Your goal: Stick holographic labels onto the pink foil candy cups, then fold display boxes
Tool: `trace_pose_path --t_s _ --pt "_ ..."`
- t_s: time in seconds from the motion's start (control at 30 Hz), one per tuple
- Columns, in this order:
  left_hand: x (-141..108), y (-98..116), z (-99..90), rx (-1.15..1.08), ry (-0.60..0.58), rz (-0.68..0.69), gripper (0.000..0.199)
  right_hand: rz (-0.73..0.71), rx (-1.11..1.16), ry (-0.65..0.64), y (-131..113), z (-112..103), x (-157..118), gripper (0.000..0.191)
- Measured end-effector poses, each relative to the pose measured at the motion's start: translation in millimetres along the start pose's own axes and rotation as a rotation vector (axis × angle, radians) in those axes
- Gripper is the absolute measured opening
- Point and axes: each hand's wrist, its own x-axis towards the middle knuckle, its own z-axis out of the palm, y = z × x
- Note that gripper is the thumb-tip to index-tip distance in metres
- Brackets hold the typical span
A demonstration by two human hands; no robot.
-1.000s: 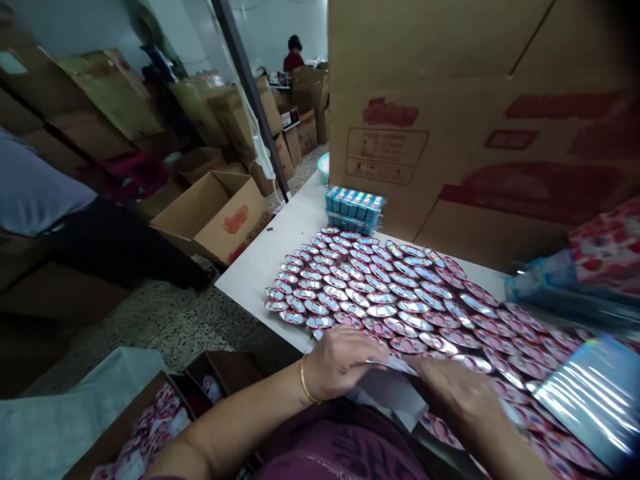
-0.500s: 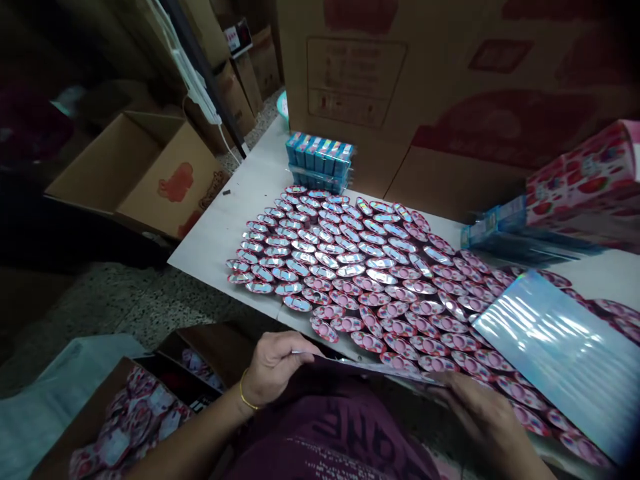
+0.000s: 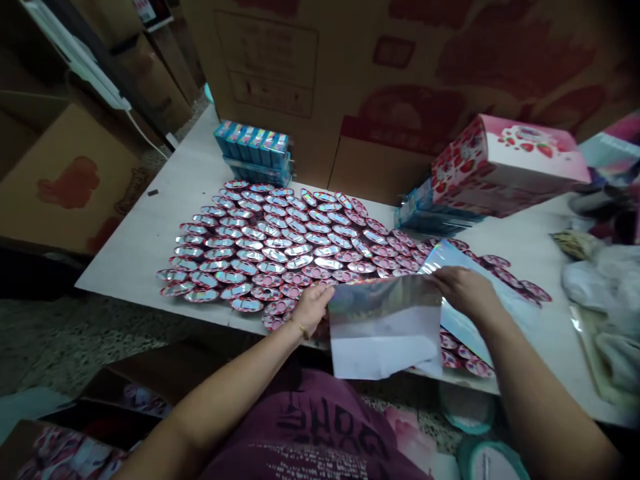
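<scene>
A thin shiny sheet (image 3: 385,323), mirror-like in its upper part and white below, hangs between my two hands over the table's front edge. My left hand (image 3: 313,310) pinches its upper left corner, and my right hand (image 3: 463,290) grips the upper right corner. Behind it, many small oval-topped pink and red packs (image 3: 295,250) stand crowded together; those at the left have silvery shiny tops. Under my right forearm, a pale blue iridescent sheet (image 3: 505,303) lies over some of the packs.
Blue boxes (image 3: 255,153) stand at the back left of the white table (image 3: 130,257). A strawberry-printed box (image 3: 510,167) rests on more blue boxes (image 3: 425,213). A large carton (image 3: 320,93) forms the back wall. Clear plastic bags (image 3: 605,287) lie right; an open carton (image 3: 75,453) stands lower left.
Both hands have raised the sheet from near my body to above the table edge, turning its face toward me. My view has swung to the right.
</scene>
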Motion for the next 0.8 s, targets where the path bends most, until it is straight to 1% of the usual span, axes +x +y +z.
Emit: trace_pose_path --t_s 0.03,0.07,0.1,0.13,0.17,0.2,0.27,0.33,0.47,0.57,0.63,0.7,0.8 --pt "11.9 -9.9 7.6 -0.053 -0.001 -0.079 0.039 -0.049 -0.082 0.007 -2.5 9.7 6.0 0.043" --pt "22.0 -18.9 13.1 -0.088 0.015 -0.138 0.04 -0.113 -0.14 0.021 -11.3 22.0 10.2 0.043" --pt "30.0 -26.8 16.6 -0.116 0.036 -0.181 0.04 -0.119 -0.161 0.096 -25.4 36.3 12.2 0.034" --pt "36.0 -33.2 18.3 -0.139 0.053 -0.201 0.04 -0.2 -0.133 0.092 -43.1 51.5 12.2 0.025" --pt "39.9 -37.8 18.8 -0.164 0.059 -0.209 0.038 -0.323 -0.08 0.053 -62.3 66.6 10.6 0.023" --pt "42.0 -40.6 18.3 -0.197 0.057 -0.21 0.036 -0.436 -0.022 0.006 -80.8 80.7 7.6 0.026" --pt "42.2 -42.1 15.6 -0.271 0.036 -0.22 0.031 -0.543 0.053 -0.043 -108.4 103.9 -0.2 0.03" --pt "39.8 -40.7 12.1 -0.334 0.0 -0.242 0.026 -0.586 0.102 -0.054 -118.9 119.7 -6.8 0.032" --pt "35.8 -41.1 5.2 -0.401 -0.025 -0.247 0.02 -0.665 0.178 0.018 -107.8 137.2 -9.8 0.032" --pt "37.5 -46.7 0.1 -0.401 -0.014 -0.244 0.018 -0.728 0.208 0.045 -102.2 138.4 -10.2 0.026" --pt "41.1 -50.6 -3.8 -0.249 0.005 -0.211 0.018 -0.722 0.241 0.025 -105.8 128.0 -13.0 0.024" --pt "46.1 -53.1 -8.3 -0.042 0.04 -0.157 0.02 -0.635 0.31 -0.018 -114.3 107.0 -16.5 0.02" --pt "51.7 -52.8 -16.7 0.213 0.124 -0.009 0.021 -0.407 0.479 -0.107 -132.4 67.5 -16.2 0.015"
